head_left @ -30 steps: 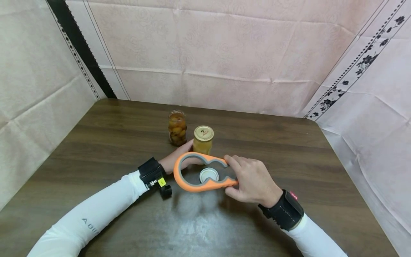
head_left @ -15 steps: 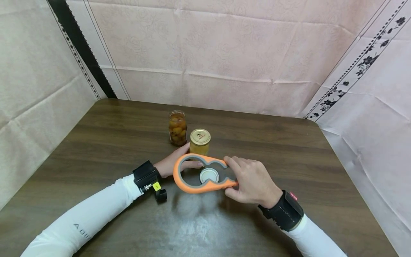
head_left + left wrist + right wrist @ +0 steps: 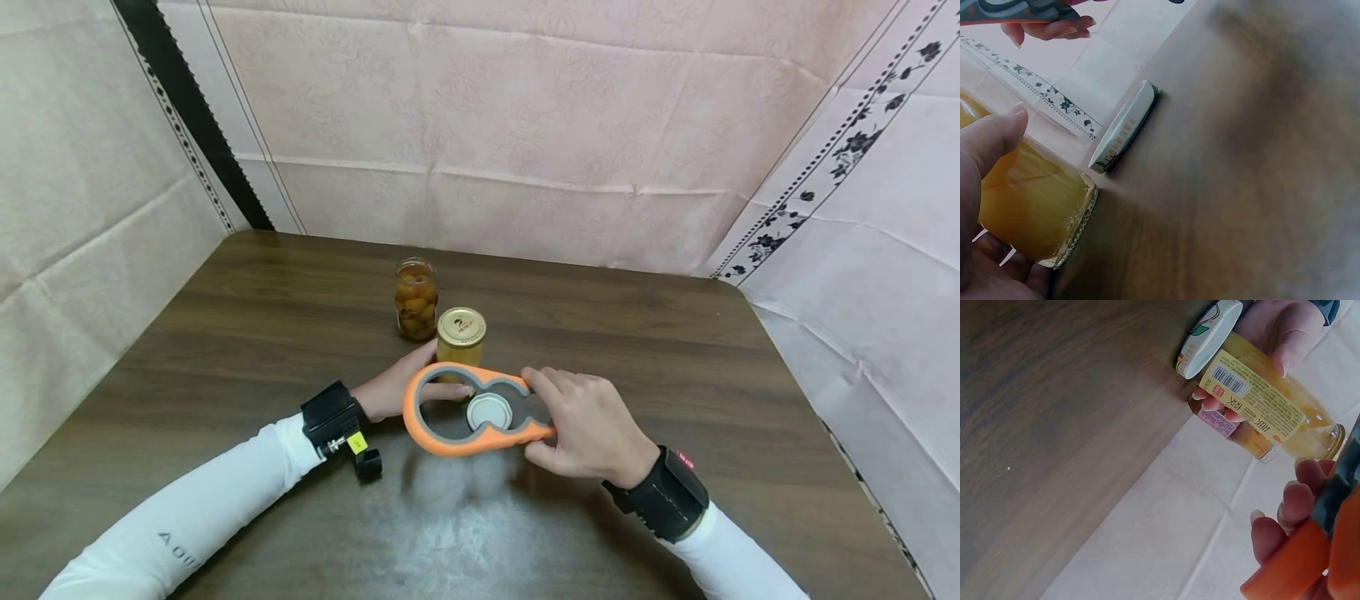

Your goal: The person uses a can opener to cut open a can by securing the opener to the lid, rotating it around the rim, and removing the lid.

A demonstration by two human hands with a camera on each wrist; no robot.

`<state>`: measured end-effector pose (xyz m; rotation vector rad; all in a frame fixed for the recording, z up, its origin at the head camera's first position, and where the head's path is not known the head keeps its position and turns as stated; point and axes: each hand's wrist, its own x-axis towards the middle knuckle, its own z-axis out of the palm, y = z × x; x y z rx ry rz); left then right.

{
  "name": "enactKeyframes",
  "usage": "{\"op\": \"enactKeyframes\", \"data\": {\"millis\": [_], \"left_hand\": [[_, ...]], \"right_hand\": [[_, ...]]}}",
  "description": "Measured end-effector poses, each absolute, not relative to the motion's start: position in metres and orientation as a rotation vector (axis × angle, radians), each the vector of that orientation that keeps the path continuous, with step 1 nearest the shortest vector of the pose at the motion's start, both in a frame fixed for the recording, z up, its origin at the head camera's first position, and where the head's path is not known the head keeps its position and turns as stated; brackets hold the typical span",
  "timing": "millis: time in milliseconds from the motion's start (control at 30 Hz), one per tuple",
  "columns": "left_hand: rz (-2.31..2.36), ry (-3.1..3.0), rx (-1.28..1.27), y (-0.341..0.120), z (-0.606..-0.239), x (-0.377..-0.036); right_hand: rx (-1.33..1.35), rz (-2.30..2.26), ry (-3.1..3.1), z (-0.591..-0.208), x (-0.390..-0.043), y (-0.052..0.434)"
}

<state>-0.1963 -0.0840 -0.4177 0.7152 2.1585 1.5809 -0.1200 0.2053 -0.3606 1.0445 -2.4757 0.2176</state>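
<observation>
My left hand [image 3: 396, 386] grips a gold-lidded jar [image 3: 460, 335] of yellow contents that stands on the wooden table [image 3: 247, 333]. In the left wrist view the thumb lies against the jar's glass [image 3: 1029, 200]. My right hand [image 3: 581, 419] holds an orange and grey jar opener [image 3: 420, 417] level, just above the table and close in front of the jar. A loose white lid [image 3: 489, 411] lies flat on the table and shows through the opener's middle hole. The right wrist view shows the jar's label [image 3: 1259, 403], the white lid [image 3: 1209, 339] and the opener's orange handle [image 3: 1307, 553].
A second glass jar [image 3: 415, 298] of brown-orange fruit stands just behind and left of the held jar. Pink patterned cloth walls [image 3: 525, 125] close in the table at the back and both sides. The table's right edge [image 3: 825, 417] lies near my right arm.
My left hand has drawn the gold-lidded jar a little nearer and to the left, close up to the opener. The opener and right hand have barely shifted.
</observation>
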Motion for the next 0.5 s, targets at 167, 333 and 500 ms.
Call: {"op": "enactKeyframes", "data": {"millis": [167,333,500], "left_hand": [[1.564,2.169,0.715,-0.087,-0.418,-0.194],[1.55,2.173,0.71,-0.088,-0.417,-0.19],[1.543,2.175,0.701,-0.091,-0.416,-0.185]], "right_hand": [[1.051,0.215,-2.471,-0.359,-0.12,0.205],[1.057,0.228,-2.469,-0.358,-0.119,0.205],[1.071,0.238,-2.451,-0.356,-0.118,0.204]]}}
